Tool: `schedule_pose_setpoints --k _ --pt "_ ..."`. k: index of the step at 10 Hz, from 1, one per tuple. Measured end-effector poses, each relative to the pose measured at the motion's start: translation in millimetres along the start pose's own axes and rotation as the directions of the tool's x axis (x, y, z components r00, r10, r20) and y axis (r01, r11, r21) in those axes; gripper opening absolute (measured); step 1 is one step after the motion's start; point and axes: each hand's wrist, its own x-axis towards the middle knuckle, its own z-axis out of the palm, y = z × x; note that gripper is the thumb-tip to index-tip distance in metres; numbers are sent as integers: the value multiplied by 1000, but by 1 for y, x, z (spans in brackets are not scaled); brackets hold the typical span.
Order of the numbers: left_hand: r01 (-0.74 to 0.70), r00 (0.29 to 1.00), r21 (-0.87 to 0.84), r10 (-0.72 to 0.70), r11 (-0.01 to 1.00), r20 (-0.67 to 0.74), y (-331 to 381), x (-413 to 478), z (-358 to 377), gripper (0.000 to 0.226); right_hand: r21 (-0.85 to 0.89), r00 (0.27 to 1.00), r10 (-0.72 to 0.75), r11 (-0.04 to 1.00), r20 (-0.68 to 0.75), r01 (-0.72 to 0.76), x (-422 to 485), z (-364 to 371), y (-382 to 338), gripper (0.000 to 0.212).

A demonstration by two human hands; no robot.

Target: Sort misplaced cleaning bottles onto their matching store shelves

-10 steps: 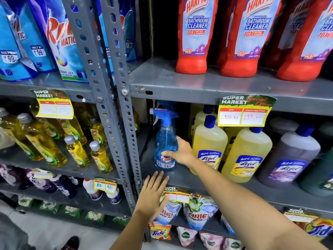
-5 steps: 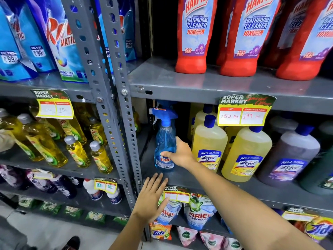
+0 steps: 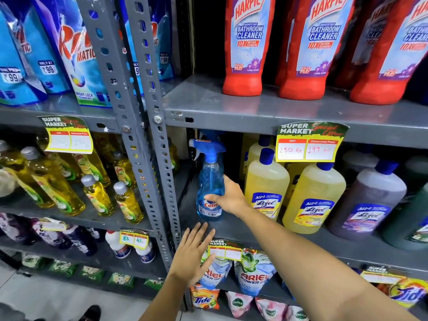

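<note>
1. While the right hand [image 3: 228,198] reaches into the middle shelf [image 3: 243,230], its fingers wrap the lower body of the blue spray bottle [image 3: 210,186] — thumb across the label at the front, the other fingers hidden behind the bottle.
2. The spray bottle stands upright at the left end of that shelf, its base on the shelf, just beside the grey upright post [image 3: 159,158] and next to a yellow Lizol bottle [image 3: 266,188].
3. The left hand [image 3: 193,256] is flat and open, fingers spread a little, holding nothing; it hovers in front of the shelf edge below the spray bottle, and whether the fingertips touch the edge cannot be told.
4. That hand covers part of an Ariel pouch [image 3: 254,272] row and the left end of a price tag [image 3: 225,250].
5. The red Harpic bottles [image 3: 247,47] on the top shelf are cut off at the top — their caps lie out of view.
6. The bottles at the far right of the middle shelf are dim and partly out of frame.
7. The handwriting on the left price card [image 3: 67,137] is too faint to read fully.
</note>
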Motion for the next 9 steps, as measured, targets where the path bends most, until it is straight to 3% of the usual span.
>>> schedule_pose_setpoints --k 8,9 --pt "-3 1000 49 2 999 27 -1 1 -3 66 58 998 7 998 58 -10 -3 8 4 66" --pt "17 999 33 -18 999 34 1 2 -2 66 111 999 -12 994 39 7 -11 1 3 79"
